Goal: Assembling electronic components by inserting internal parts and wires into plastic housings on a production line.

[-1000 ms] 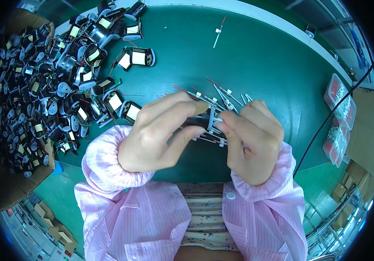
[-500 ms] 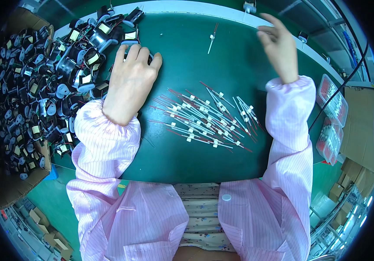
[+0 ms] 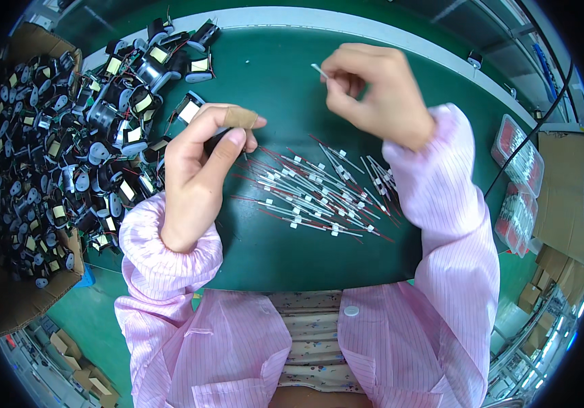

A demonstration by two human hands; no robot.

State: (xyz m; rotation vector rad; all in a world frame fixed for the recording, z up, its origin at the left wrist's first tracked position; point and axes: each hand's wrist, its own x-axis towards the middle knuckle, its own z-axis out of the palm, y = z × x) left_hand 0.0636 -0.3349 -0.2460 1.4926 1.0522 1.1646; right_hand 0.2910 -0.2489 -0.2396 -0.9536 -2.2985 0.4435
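Lifted since the earlier frame, one white rod at twelve o'clock is fingertip-pinched by the right hand, apparently leaving its tip free; at ten, the left hand clasps a largely hidden black part.

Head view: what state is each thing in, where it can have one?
Left hand: closed around a dark part
Right hand: pinching a thin white piece
Wire leads: loosely heaped
Cardboard box: open, filled with black parts
Clear plastic boxes: filled; whether lidded, unclear
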